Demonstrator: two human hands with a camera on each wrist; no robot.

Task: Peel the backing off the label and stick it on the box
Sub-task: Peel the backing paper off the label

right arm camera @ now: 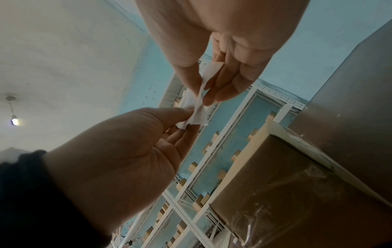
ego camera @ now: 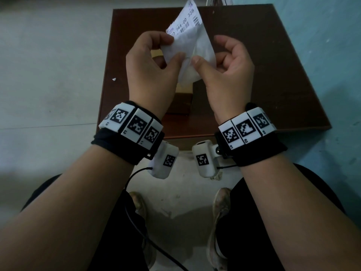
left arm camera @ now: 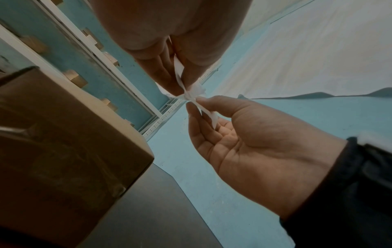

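Note:
A white label (ego camera: 188,21) with barcodes and printed numbers is held up over the brown cardboard box (ego camera: 180,104). My left hand (ego camera: 174,48) pinches its printed side between thumb and forefinger. My right hand (ego camera: 207,56) pinches the blank white layer beside it. Near the fingertips the paper spreads into two layers. In the left wrist view the label (left arm camera: 192,94) is crumpled between both hands, with the box (left arm camera: 63,134) at the left. The right wrist view shows the label (right arm camera: 198,115) and the taped box (right arm camera: 297,184) at lower right. My hands hide most of the box's top.
The box stands on a dark brown table (ego camera: 263,75). A small white scrap (ego camera: 114,79) lies on the grey floor to the left. A black cable (ego camera: 136,222) runs down past my knees. White metal shelving (right arm camera: 212,159) stands against the blue wall.

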